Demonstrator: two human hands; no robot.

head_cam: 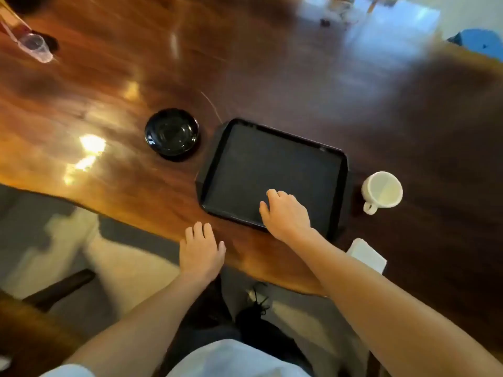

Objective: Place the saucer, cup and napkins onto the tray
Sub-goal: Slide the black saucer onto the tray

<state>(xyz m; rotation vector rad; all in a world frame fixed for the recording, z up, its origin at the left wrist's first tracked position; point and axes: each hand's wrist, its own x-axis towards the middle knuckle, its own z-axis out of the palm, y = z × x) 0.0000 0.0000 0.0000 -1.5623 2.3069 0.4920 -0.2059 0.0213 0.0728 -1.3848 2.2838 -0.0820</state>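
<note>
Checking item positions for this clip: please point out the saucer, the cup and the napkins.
saucer [172, 134]: head view, centre of the black dish, left of the tray.
cup [382, 189]: head view, inside of the white bowl, right of the tray.
napkins [367, 253]: head view, top of the white stack, beside the right forearm.

text: none legible | labels: none | numbers: none | signs: none

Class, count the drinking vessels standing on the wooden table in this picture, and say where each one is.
2. A white cup stands right of the tray, handle toward the camera. A clear plastic cup sits at the far left edge. Blurred things at the far end might hide more.
</note>
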